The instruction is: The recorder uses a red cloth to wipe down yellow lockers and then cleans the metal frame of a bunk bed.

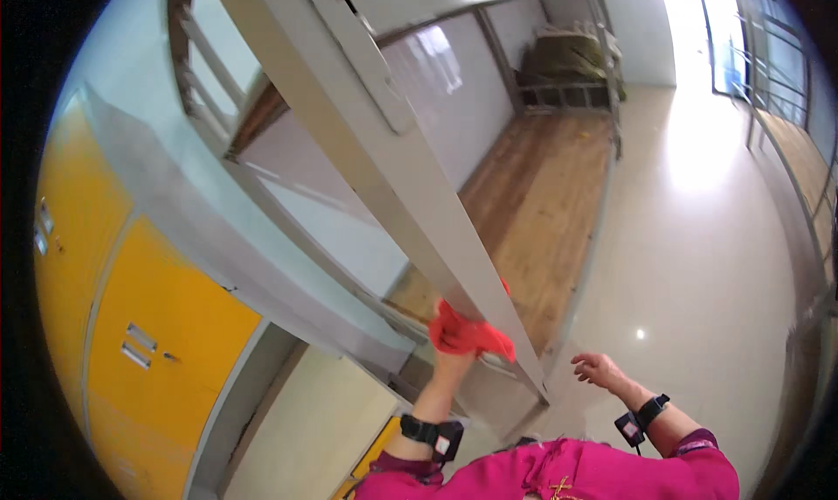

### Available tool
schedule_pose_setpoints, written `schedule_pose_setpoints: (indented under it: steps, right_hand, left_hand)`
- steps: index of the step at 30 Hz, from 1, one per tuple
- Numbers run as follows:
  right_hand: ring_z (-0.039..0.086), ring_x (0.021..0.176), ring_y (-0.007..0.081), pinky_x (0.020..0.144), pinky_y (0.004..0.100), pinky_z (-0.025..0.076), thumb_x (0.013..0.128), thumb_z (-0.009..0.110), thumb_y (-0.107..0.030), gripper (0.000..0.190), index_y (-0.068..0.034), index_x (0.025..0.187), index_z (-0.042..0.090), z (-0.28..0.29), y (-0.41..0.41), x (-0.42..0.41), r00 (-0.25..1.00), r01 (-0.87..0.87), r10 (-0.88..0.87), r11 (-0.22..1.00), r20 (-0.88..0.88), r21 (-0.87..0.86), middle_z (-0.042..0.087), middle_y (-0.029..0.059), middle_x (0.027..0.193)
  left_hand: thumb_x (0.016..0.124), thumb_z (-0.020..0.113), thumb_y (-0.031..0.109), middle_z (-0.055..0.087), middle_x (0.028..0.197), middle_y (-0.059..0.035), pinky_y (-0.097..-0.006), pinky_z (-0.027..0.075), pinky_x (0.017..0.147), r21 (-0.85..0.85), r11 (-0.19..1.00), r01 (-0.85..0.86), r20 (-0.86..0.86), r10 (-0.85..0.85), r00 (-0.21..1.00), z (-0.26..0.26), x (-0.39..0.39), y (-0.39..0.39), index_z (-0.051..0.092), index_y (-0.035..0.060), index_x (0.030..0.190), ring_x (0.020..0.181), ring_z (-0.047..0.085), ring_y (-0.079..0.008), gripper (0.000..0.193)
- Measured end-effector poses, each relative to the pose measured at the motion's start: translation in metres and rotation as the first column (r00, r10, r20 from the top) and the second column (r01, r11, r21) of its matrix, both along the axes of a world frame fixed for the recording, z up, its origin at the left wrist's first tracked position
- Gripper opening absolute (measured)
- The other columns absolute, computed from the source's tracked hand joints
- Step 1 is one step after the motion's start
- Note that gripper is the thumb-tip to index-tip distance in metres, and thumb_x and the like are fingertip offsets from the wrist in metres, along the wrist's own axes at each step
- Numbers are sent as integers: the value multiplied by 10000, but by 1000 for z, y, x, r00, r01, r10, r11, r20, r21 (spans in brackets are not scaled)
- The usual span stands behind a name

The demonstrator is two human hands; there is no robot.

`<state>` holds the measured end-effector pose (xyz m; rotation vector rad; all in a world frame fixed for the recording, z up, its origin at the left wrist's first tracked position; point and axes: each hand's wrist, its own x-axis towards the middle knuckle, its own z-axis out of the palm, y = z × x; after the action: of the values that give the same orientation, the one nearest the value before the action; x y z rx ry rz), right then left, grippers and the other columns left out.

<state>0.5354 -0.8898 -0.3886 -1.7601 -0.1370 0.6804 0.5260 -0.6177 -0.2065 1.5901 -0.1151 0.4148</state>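
My left hand [453, 343] holds a red cloth [481, 339] against the lower part of a light metal bunk bed post [419, 205]. The cloth wraps partly around the post, and a bit of red shows at its far side. The cloth hides most of the fingers. To the right of the post, my right hand [597, 370] hangs over the glossy floor, fingers loosely curled and apart, holding nothing. Each wrist wears a black strap with a small box.
Yellow lockers [170, 317] and a cream panel [314, 421] stand at the left. Behind the post lies a lower bunk with wooden boards [543, 218]; dark green bedding [566, 58] sits beyond its far end. Another bunk frame [785, 140] stands at the right, across the tiled floor [687, 251].
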Motion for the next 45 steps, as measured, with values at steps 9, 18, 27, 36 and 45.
schedule_pose_setpoints:
  steps: [9, 18, 27, 36, 45]
  right_hand:
    - [461, 1132, 168, 965, 310, 359, 951, 397, -259, 401, -12, 1265, 436, 111, 96, 43, 920, -366, 193, 739, 342, 566, 513, 90, 1214]
    - [356, 1236, 150, 1037, 267, 259, 986, 184, -302, 496, 14, 1333, 347, 110, 102, 72, 720, -681, 565, 685, 402, 257, 401, 91, 1353]
    - [259, 1304, 180, 1075, 283, 200, 982, 174, -372, 574, 53, 1360, 251, 87, 118, 99, 465, -858, 775, 276, 428, 433, 338, 109, 1389]
    - [403, 1158, 201, 989, 283, 291, 964, 215, -458, 597, 38, 1231, 413, 89, 110, 102, 497, -856, 723, 321, 479, 404, 478, 138, 1224]
    - [381, 1164, 178, 992, 269, 273, 961, 250, -467, 567, 2, 1233, 417, 104, 86, 97, 565, -808, 715, 380, 412, 451, 465, 123, 1220]
  left_hand:
    - [761, 658, 76, 551, 997, -36, -298, 434, 836, 381, 893, -240, 71, 230, 971, -29, -58, -9, 419, 62, 1214, 951, 541, -154, 512]
    - [809, 644, 341, 512, 1218, -91, -338, 367, 975, 330, 857, -396, 575, 150, 804, 192, -63, 19, 381, 47, 1300, 1134, 482, -196, 630]
    - [824, 600, 296, 518, 1173, -114, -300, 400, 915, 203, 214, -956, 923, 284, 260, 488, -7, -91, 467, 115, 1219, 1047, 537, -231, 455]
    - [639, 685, 138, 487, 1198, -141, -467, 387, 899, 157, -795, -585, 932, -77, 355, 353, -10, -144, 574, 122, 1099, 1063, 450, -415, 473]
    - [789, 646, 282, 465, 1247, -201, -434, 328, 977, 235, -437, -868, 972, 99, 214, 436, 14, -154, 529, 70, 1173, 1166, 428, -329, 454]
